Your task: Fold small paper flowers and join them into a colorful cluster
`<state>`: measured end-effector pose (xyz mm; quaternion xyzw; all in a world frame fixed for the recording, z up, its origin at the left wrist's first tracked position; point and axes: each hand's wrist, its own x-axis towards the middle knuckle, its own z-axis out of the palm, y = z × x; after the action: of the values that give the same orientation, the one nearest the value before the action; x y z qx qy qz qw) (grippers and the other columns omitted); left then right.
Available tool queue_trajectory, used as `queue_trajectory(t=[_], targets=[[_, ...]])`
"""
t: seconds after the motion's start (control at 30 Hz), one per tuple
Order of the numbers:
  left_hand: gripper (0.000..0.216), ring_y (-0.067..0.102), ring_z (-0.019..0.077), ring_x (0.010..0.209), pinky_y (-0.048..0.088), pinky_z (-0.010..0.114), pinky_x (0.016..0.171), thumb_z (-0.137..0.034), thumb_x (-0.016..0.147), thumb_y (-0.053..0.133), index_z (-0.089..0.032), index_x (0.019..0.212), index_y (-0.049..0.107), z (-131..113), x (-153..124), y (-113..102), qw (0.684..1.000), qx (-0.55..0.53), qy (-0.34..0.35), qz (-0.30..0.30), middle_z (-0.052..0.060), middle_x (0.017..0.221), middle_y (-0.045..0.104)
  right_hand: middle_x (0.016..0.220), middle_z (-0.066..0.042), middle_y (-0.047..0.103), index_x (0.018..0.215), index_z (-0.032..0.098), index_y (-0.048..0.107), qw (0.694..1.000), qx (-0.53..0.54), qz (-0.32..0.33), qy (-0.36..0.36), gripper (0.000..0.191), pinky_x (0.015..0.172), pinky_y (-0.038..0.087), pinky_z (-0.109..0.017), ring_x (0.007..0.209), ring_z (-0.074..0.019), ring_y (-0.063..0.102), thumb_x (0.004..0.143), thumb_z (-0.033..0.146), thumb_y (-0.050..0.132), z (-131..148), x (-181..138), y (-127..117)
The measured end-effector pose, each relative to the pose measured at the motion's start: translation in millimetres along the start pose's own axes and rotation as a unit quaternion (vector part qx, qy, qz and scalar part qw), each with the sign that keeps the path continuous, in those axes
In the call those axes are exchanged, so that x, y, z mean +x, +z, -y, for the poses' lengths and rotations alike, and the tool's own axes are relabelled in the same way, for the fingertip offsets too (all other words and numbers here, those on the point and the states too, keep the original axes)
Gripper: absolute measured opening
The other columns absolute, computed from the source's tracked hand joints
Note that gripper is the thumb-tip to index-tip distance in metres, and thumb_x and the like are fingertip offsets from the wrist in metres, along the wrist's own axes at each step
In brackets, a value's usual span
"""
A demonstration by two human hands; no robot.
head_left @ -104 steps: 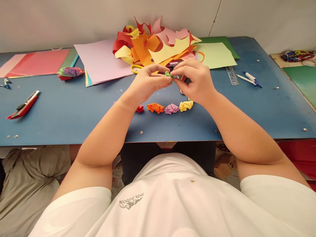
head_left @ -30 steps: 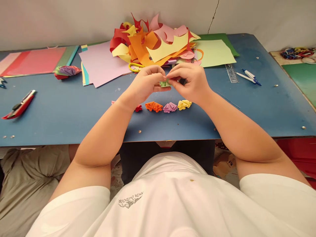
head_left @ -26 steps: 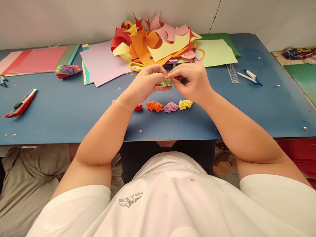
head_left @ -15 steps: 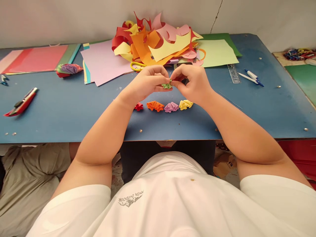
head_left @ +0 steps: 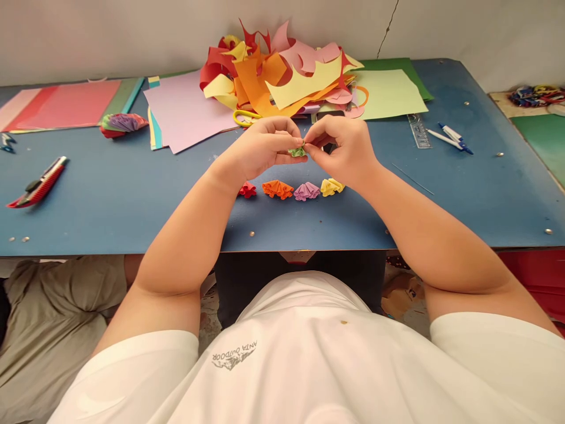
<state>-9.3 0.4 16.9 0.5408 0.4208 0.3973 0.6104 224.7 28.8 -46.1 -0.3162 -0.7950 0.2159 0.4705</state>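
My left hand (head_left: 260,147) and my right hand (head_left: 342,147) meet above the blue table (head_left: 110,194), both pinching a small folded green paper piece (head_left: 297,152) between fingertips. Just below them on the table lies a row of small pleated paper fans: red (head_left: 248,189), orange (head_left: 277,189), purple (head_left: 306,191) and yellow (head_left: 332,186). Yellow-handled scissors (head_left: 244,119) lie just beyond my left hand, partly hidden by it.
A heap of cut coloured paper scraps (head_left: 282,70) sits at the back, beside a lilac sheet (head_left: 185,109) and green sheets (head_left: 388,91). Red sheets (head_left: 62,106), a multicoloured fan (head_left: 122,124) and a red utility knife (head_left: 35,189) lie left; ruler (head_left: 418,131) and pens (head_left: 454,138) right.
My hands have kept pinching and working the green piece, which now looks more tightly bunched. The camera view shifted slightly; the fans on the table stayed put.
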Motion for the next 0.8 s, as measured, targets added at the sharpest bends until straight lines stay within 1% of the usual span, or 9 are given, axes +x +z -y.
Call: queue_trajectory(t=[0.13, 0.23, 0.33, 0.43, 0.5, 0.53, 0.6, 0.7, 0.8], targets=[[0.029, 0.088, 0.0198, 0.103, 0.074, 0.059, 0.137, -0.012, 0.098, 0.102, -0.020, 0.089, 0.076, -2.2, 0.2, -1.6, 1.000, 0.000, -0.010, -0.007, 0.000, 0.091, 0.073, 0.110, -0.006, 0.092, 0.109, 0.035, 0.086, 1.000, -0.001, 0.006, -0.010, 0.019, 0.103, 0.087, -0.057, 0.102, -0.0317, 0.091, 0.114, 0.050, 0.096, 1.4, 0.1, -0.5], [0.032, 0.089, 0.0198, 0.106, 0.075, 0.052, 0.134, -0.018, 0.095, 0.107, -0.022, 0.094, 0.076, 0.1, 2.9, -4.7, 1.000, -0.007, -0.003, -0.015, 0.001, 0.095, 0.077, 0.115, -0.005, 0.094, 0.114, 0.034, 0.087, 1.000, -0.015, 0.006, -0.010, 0.023, 0.106, 0.087, -0.057, 0.105, -0.0315, 0.092, 0.111, 0.053, 0.100, 4.4, 0.4, -2.7], [0.039, 0.090, 0.0181, 0.109, 0.076, 0.045, 0.130, -0.028, 0.097, 0.110, -0.024, 0.095, 0.072, 2.1, 5.3, -6.0, 1.000, 0.001, 0.009, -0.027, 0.000, 0.097, 0.081, 0.120, -0.005, 0.094, 0.119, 0.035, 0.085, 0.999, -0.041, -0.001, 0.008, 0.032, 0.112, 0.086, -0.062, 0.111, -0.0338, 0.092, 0.108, 0.058, 0.104, 8.1, 0.3, -5.1], [0.037, 0.092, 0.0173, 0.110, 0.077, 0.041, 0.128, -0.038, 0.106, 0.104, -0.023, 0.096, 0.071, 0.2, 6.0, -4.8, 0.999, 0.008, 0.011, -0.035, 0.001, 0.100, 0.084, 0.123, -0.006, 0.095, 0.120, 0.034, 0.083, 0.997, -0.061, -0.016, 0.032, 0.033, 0.116, 0.085, -0.064, 0.111, -0.0342, 0.093, 0.111, 0.060, 0.101, 11.4, 0.0, -6.2], [0.030, 0.095, 0.0191, 0.112, 0.077, 0.041, 0.126, -0.038, 0.111, 0.096, -0.024, 0.099, 0.073, -1.4, 6.7, -4.6, 0.999, 0.008, 0.017, -0.034, 0.002, 0.102, 0.087, 0.123, -0.007, 0.096, 0.122, 0.034, 0.084, 0.996, -0.066, -0.037, 0.045, 0.033, 0.114, 0.086, -0.062, 0.110, -0.0334, 0.094, 0.113, 0.064, 0.097, 11.7, -0.1, -6.0], [0.025, 0.096, 0.0209, 0.114, 0.078, 0.042, 0.125, -0.036, 0.111, 0.094, -0.024, 0.101, 0.074, -1.5, 7.3, -4.9, 0.999, 0.014, 0.025, -0.033, 0.003, 0.103, 0.088, 0.125, -0.007, 0.096, 0.124, 0.034, 0.084, 0.995, -0.065, -0.047, 0.051, 0.034, 0.114, 0.086, -0.062, 0.110, -0.0333, 0.094, 0.115, 0.066, 0.095, 11.3, -0.2, -5.7], [0.019, 0.097, 0.0249, 0.119, 0.079, 0.047, 0.124, -0.029, 0.103, 0.095, -0.025, 0.104, 0.077, 0.5, 9.6, -6.1, 0.997, 0.044, 0.059, -0.034, 0.003, 0.107, 0.092, 0.127, -0.007, 0.096, 0.128, 0.034, 0.085, 0.995, -0.056, -0.070, 0.053, 0.037, 0.114, 0.086, -0.061, 0.112, -0.0338, 0.095, 0.118, 0.070, 0.089, 9.8, -0.3, -5.3], [0.031, 0.095, 0.0293, 0.130, 0.078, 0.051, 0.129, -0.024, 0.088, 0.104, -0.028, 0.105, 0.079, 8.8, 14.6, -6.8, 0.983, 0.111, 0.141, -0.048, 0.004, 0.116, 0.094, 0.135, -0.009, 0.096, 0.135, 0.035, 0.086, 0.995, -0.037, -0.081, 0.050, 0.039, 0.117, 0.085, -0.060, 0.122, -0.0347, 0.096, 0.122, 0.072, 0.083, 9.9, -0.1, -6.0], [0.033, 0.093, 0.0322, 0.140, 0.075, 0.053, 0.132, -0.029, 0.089, 0.108, -0.027, 0.104, 0.078, 19.0, 19.4, -5.0, 0.966, 0.148, 0.203, -0.064, 0.007, 0.122, 0.094, 0.143, -0.009, 0.095, 0.141, 0.036, 0.086, 0.994, -0.048, -0.061, 0.076, 0.041, 0.123, 0.083, -0.059, 0.134, -0.0351, 0.094, 0.125, 0.072, 0.078, 16.8, 0.8, -6.9]])
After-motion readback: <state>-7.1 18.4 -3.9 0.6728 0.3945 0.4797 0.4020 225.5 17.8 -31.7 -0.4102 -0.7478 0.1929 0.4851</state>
